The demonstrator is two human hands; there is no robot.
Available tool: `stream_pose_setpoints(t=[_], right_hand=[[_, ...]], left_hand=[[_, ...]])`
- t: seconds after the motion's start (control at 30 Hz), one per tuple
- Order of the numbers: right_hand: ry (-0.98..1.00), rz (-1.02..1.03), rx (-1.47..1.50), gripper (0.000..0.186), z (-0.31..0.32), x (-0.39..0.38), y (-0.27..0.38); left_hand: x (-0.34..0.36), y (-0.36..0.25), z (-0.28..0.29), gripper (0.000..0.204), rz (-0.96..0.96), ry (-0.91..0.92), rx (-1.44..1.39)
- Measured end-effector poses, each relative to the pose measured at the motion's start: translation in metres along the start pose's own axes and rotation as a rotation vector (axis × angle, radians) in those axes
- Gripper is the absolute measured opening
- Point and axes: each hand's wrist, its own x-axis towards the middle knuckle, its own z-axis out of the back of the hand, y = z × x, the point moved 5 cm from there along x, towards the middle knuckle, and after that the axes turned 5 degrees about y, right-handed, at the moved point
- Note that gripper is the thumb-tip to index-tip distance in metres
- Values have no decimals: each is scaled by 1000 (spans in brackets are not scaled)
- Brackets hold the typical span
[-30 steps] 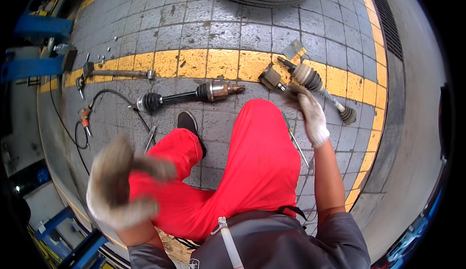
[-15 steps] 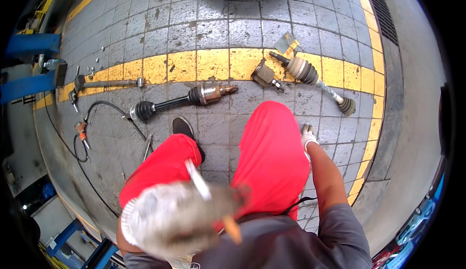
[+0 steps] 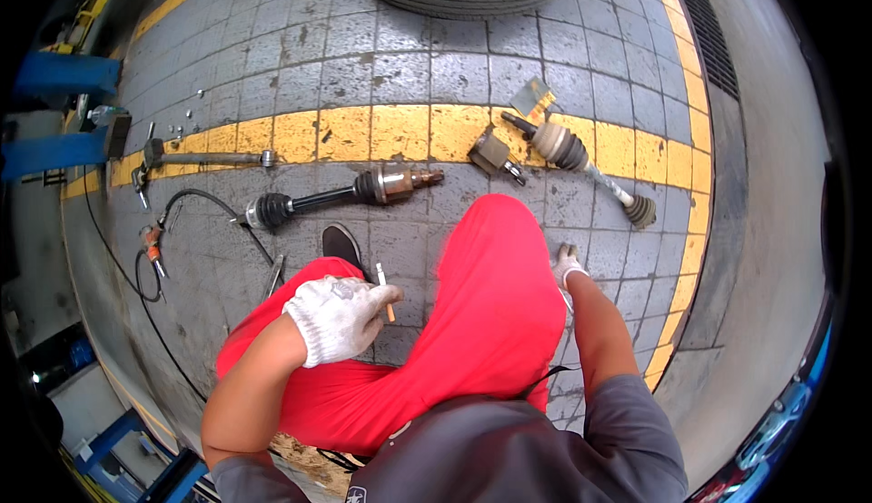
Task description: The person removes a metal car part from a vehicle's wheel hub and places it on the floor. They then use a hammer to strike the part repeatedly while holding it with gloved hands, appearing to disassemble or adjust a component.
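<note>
Left hand (image 3: 334, 314) in a pinch on a cigarette (image 3: 381, 280), right hand (image 3: 569, 265) beside red trousers (image 3: 490, 294), its grip unclear.

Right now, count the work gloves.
2: one on the left hand, holding a slim white-and-orange stick; one on the right hand, beside the right knee, which may hide part of it.

I can read no lettering; between six and seven o'clock a pale emblem (image 3: 358, 495) marks the grey shirt (image 3: 472, 444).

Rough cloth glove (image 3: 329, 314); cigarette (image 3: 381, 279), seemingly matt paper; smooth metal shaft (image 3: 322, 199).
</note>
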Motion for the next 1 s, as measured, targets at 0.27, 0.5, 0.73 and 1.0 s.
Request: stream_pose_setpoints(t=[0.27, 0.5, 0.73, 1.0], right_hand=[[-82, 408, -266, 58, 0, 30, 5], [-105, 256, -213, 56, 13, 17, 37], [-114, 301, -253, 55, 32, 8, 53], [-94, 339, -282, 53, 39, 5, 75]], left_hand=[[-24, 0, 8, 43, 126, 119, -30], [-13, 24, -13, 38, 28, -118, 27], [-11, 14, -16, 37, 20, -124, 18], [-37, 11, 18, 22, 99, -349, 109]])
